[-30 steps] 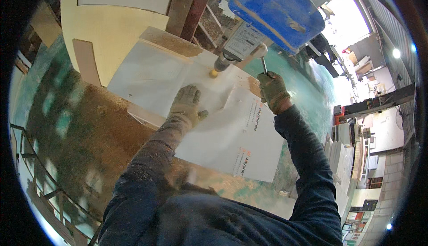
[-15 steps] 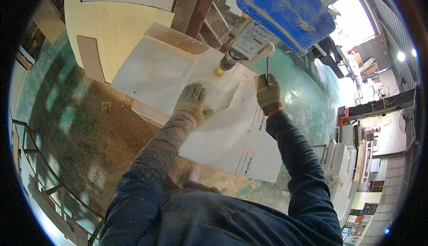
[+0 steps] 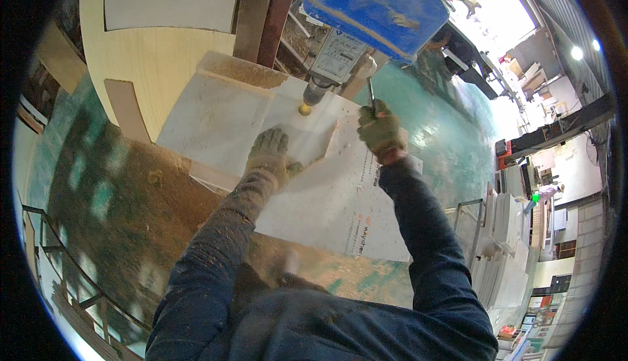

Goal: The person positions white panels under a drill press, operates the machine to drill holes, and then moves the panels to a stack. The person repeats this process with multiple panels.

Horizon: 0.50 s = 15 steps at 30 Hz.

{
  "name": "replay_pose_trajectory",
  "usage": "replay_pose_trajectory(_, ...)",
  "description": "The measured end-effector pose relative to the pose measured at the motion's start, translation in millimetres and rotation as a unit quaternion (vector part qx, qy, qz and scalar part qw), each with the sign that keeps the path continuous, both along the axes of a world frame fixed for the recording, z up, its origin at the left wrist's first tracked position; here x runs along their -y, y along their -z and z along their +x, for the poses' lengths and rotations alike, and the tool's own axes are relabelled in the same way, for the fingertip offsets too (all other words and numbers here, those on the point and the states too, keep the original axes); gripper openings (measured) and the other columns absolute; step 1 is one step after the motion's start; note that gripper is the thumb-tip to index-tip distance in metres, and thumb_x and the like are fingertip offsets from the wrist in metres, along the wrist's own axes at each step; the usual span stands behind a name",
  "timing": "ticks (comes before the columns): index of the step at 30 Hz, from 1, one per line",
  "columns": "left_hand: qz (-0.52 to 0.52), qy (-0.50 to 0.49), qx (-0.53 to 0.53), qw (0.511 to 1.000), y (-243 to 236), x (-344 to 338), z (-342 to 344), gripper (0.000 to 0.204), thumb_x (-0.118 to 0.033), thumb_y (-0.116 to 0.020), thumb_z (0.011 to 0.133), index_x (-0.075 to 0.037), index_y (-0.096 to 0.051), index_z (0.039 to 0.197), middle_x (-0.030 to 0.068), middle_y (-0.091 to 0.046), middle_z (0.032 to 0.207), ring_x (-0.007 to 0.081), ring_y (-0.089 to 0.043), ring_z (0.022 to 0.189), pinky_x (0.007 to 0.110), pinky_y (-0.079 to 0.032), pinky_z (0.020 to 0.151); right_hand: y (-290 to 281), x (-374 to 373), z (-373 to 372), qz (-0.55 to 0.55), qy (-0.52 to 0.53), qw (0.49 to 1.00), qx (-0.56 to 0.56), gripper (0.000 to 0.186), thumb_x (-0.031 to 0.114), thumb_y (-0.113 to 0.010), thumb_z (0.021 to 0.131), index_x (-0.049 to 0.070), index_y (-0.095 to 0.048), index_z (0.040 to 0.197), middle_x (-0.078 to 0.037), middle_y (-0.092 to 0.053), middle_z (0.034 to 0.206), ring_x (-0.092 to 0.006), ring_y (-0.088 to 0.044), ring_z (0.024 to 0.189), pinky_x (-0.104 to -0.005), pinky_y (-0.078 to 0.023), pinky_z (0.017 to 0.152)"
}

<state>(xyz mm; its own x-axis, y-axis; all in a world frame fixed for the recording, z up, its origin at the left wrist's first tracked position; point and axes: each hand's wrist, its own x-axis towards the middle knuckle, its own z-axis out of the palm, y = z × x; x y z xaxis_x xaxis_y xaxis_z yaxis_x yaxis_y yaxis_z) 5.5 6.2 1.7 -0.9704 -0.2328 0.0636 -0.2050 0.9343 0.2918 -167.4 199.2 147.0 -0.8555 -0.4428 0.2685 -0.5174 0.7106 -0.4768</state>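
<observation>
My left hand (image 3: 268, 153), in a dusty work glove, lies flat with fingers stretched out on a white panel (image 3: 304, 197). Beyond its fingertips, the yellow round cutter (image 3: 305, 109) of a drill press sits low at the panel, under the dark chuck (image 3: 315, 92). Whether the cutter touches the panel I cannot tell. My right hand (image 3: 381, 130), also gloved, is closed around the metal feed lever (image 3: 372, 90) to the right of the drill press head (image 3: 337, 55). A large blue cover (image 3: 378, 11) tops the machine.
Sawdust lies on a wooden ledge (image 3: 239, 72) behind the panel and over the floor (image 3: 147, 184) at left. A pale wooden board (image 3: 154, 56) stands at far left. Stacked white panels (image 3: 504, 250) and a metal rack (image 3: 470, 220) are at right. A person (image 3: 548, 192) shows far right.
The view has shifted, so the machine and panel appear farther left. My right hand stays on the lever and sits slightly farther forward relative to the machine. My left hand stays flat on the panel.
</observation>
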Motion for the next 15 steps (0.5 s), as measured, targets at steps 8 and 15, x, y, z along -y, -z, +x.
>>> replay_pose_trajectory(8,-0.025,-0.009,0.019,0.999,-2,-1,4,0.089,-0.057,-0.059,0.090,0.002,-0.036,0.153,0.0203,-0.032,0.162,0.0350,-0.025,0.152,0.045,-0.014,0.127,-77,-106,-1,-0.190,-0.021,0.967,-0.168,0.047,0.020,-0.064,0.098,0.002,-0.053,0.141,-0.018,-0.073,0.111,-0.0245,-0.071,0.100,-0.0375,-0.056,0.084)
replay_pose_trajectory(15,-0.024,0.004,0.013,1.000,2,-7,-4,0.091,-0.062,-0.058,0.090,0.000,-0.037,0.153,0.0186,-0.034,0.161,0.0331,-0.026,0.152,0.046,-0.016,0.126,138,-414,106,0.270,0.157,0.932,0.181,0.075,0.048,-0.071,0.092,-0.001,-0.048,0.144,-0.029,-0.057,0.131,-0.0431,-0.057,0.121,-0.0489,-0.047,0.098)
